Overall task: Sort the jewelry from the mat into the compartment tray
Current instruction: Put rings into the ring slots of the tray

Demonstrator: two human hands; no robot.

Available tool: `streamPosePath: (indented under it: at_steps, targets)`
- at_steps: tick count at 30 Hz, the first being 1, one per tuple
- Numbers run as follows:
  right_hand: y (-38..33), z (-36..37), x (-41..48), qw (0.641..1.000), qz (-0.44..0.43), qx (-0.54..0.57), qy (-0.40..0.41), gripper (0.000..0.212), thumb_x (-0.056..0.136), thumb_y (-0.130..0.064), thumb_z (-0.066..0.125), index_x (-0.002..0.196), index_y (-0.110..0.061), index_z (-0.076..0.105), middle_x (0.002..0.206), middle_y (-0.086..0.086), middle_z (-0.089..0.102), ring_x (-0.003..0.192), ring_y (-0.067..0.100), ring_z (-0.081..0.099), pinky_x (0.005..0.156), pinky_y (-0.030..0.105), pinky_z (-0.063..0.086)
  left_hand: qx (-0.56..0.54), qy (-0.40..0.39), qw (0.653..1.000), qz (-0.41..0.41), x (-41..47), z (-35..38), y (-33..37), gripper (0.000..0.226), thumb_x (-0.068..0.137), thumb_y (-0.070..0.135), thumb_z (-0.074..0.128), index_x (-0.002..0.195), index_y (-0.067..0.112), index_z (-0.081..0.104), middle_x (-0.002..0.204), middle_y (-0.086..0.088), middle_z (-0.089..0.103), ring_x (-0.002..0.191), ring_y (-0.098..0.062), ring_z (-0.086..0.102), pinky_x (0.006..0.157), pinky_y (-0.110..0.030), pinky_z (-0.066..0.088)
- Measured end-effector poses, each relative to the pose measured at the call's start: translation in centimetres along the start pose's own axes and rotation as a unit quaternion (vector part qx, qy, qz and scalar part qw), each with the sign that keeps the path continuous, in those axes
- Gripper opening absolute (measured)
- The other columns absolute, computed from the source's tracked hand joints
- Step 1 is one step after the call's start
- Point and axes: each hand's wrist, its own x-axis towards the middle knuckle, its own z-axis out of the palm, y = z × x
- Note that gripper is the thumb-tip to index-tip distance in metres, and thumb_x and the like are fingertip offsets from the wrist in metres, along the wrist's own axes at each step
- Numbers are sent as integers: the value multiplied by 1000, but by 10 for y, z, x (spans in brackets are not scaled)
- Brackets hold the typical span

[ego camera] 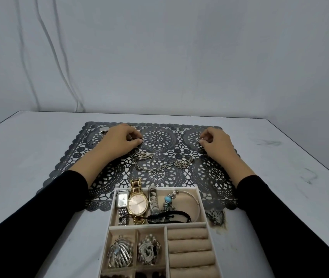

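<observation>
head view showed both hands stretched past the compartment tray (157, 224) to the far half of the black lace mat (209, 173). the left hand (122, 138) had thumb and forefinger curled into a pinch on what looked like a small ring (140, 140). the right hand (216, 142) pinched a second small ring (200, 139) the same way, though both pieces were too tiny to make out surely. a silver chain necklace (159, 166) lay on the mat between the wrists, and a hoop (91, 141) and a silver clasp-like piece (104, 130) sat near the mat's far left corner. by my reading, the step was lifting the rings for the padded ring rolls (188, 245) on the tray's right side. doing it well would mean raising each ring straight up, clear of the lace holes, keeping the sleeves off the chain, and pressing each ring upright into a slot between rolls rather than dropping it among the watches (137, 203).
</observation>
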Motion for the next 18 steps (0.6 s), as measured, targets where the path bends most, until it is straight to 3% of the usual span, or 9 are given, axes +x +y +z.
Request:
streamPosePath:
  at_steps: [3,7,10,15,18]
  targets:
    - [1,0,-3,999,-3,40,24,8,83,-9,68,90,-12,66,85,4,61,80,15,54,76,25,44,-6,10,1000,16,-1,1,-3,13,88,29,70,100,25,71,95,7,62,79,-5,53,69,-20,38]
    - [4,-1,-5,995,5,95,44,7,81,-7,69,85,-13,69,75,-5,60,67,6,52,61,3,40,-22,23,998,56,-4,2,-4,12,89,26,70,100,25,69,91,11,63,80,-3,56,66,-9,36]
    - [3,-4,-7,991,14,122,53,7,82,-8,69,82,-14,70,78,-3,63,66,4,52,58,-1,38,-8,29,995,98,-7,1,-5,12,89,24,70,100,24,68,91,8,66,83,-8,58,65,-8,36]
    - [1,-8,-12,986,29,150,66,6,81,-10,71,84,-15,73,80,-4,64,69,1,53,58,2,38,-10,46,992,117,-12,0,-3,7,90,19,68,97,20,68,90,7,66,83,-8,59,67,-7,37]
    - [1,-12,-17,979,45,186,68,10,82,-11,70,84,-21,72,79,-6,65,77,10,60,70,16,46,-46,63,991,111,-17,-2,1,5,89,20,69,95,21,69,87,9,68,81,-2,61,67,-7,39]
